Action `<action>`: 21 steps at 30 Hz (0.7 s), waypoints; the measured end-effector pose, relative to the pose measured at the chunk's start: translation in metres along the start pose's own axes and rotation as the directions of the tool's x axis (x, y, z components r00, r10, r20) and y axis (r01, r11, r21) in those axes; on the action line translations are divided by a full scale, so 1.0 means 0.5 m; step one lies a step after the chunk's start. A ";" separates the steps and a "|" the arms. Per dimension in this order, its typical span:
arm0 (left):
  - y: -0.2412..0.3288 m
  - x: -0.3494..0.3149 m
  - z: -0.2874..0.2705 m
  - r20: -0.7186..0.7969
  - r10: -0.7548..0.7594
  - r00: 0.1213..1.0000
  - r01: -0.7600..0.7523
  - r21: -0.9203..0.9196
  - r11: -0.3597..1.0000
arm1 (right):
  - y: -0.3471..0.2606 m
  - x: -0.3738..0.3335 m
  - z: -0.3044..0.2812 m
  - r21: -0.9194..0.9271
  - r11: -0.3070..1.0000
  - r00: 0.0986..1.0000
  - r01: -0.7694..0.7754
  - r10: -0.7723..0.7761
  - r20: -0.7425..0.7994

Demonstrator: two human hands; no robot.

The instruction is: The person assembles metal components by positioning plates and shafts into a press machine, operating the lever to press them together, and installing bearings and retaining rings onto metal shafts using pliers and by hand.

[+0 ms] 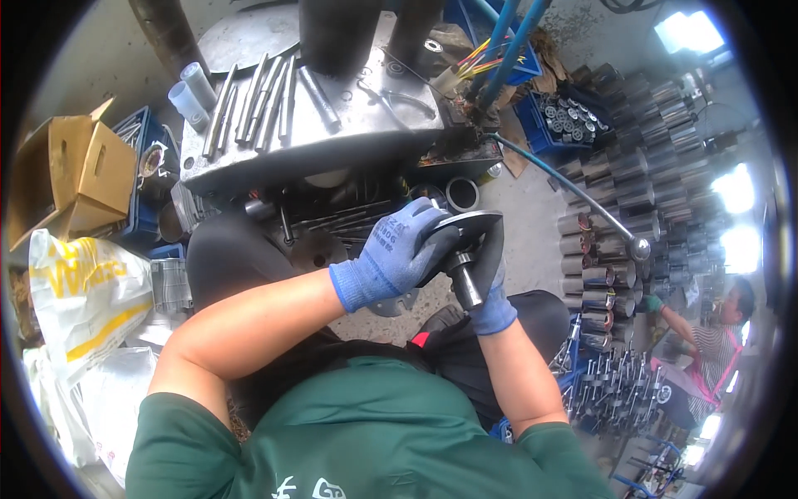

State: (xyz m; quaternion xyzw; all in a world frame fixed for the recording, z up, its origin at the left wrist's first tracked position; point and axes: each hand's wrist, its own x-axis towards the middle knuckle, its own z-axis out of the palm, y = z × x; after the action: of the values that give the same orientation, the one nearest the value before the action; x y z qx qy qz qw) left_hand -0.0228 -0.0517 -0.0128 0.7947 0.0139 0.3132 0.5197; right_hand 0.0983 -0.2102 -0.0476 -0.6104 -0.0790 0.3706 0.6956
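Fingers of our blue-gloved left hand and right hand clamp a shafted metal disc.
Grey metal counter edge far, grey floor right.

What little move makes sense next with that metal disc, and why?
Perhaps raise the metal disc toward the bench: the left hand and right hand hold it up together, and the bench stands just ahead.
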 end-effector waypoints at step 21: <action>0.034 0.080 -0.094 0.047 -0.598 0.800 0.370 -0.823 0.430 | -0.042 0.018 -0.030 -0.333 0.910 0.969 0.247 -0.222 0.111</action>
State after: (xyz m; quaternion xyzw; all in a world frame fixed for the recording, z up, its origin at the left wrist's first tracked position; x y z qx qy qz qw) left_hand -0.0198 -0.0073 0.0333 0.3876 0.1674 0.2186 0.8797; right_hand 0.1221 -0.2161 -0.0351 -0.6952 -0.2400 0.2863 0.6142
